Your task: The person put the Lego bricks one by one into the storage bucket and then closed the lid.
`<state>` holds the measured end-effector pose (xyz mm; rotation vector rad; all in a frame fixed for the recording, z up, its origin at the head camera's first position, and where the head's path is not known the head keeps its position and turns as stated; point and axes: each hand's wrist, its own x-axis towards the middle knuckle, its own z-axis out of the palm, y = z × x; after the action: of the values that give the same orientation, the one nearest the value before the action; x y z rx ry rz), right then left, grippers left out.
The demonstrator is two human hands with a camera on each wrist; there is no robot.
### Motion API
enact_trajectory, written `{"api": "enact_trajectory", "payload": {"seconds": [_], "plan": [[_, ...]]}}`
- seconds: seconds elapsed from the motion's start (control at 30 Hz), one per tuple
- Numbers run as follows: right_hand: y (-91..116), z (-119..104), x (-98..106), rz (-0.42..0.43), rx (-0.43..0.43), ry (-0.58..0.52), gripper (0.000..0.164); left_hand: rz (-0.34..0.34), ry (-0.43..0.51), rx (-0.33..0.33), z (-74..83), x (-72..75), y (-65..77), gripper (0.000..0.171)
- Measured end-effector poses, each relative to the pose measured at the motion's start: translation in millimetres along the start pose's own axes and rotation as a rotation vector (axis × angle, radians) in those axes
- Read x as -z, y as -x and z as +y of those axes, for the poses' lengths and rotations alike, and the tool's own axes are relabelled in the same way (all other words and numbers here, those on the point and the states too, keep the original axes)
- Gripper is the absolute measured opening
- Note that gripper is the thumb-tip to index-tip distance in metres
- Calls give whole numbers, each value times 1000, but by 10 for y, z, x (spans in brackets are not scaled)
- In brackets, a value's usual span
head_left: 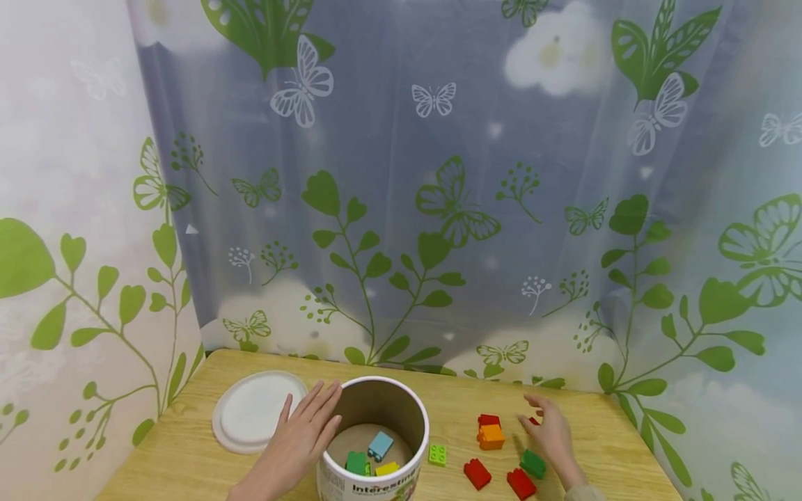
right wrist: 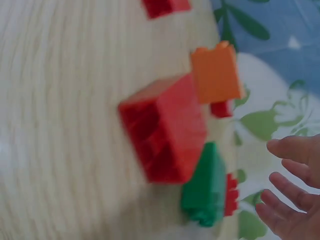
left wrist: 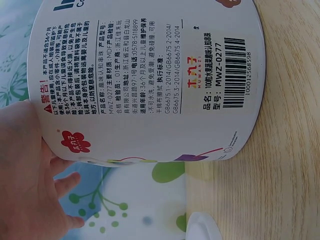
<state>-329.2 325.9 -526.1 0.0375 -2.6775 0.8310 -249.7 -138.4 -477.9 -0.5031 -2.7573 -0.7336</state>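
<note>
My left hand [head_left: 301,435] rests its extended fingers against the left rim of a white printed bucket [head_left: 338,486]. Inside the bucket lie a light blue block [head_left: 380,446], a green block [head_left: 356,463] and a yellow block [head_left: 387,469]. At the right, my right hand [head_left: 553,433] is held with its fingers spread and apart, nothing between them. Beside its fingertips a red block [head_left: 534,421] shows in part, the rest hidden by the hand. Nearer the wrist lie a dark green block [head_left: 533,464] and a red block [head_left: 521,484].
Between bucket and right hand lie an orange block [head_left: 491,438] in front of a red one, another red block [head_left: 477,474] and a lime green block [head_left: 437,455]. A white round lid [head_left: 257,407] is left of the bucket. Patterned curtains [head_left: 388,139] hang behind the wooden table.
</note>
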Motion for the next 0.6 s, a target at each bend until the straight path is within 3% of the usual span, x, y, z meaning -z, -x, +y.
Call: {"api": "enact_trajectory", "payload": {"seconds": [0.33, 0.6], "plan": [[7, 223, -118, -61, -85, 48, 45, 7, -5, -3, -19, -13, 4, 55], [-11, 267, -149, -92, -130, 62, 33, 15, -6, -6, -18, -17, 5, 54]]}}
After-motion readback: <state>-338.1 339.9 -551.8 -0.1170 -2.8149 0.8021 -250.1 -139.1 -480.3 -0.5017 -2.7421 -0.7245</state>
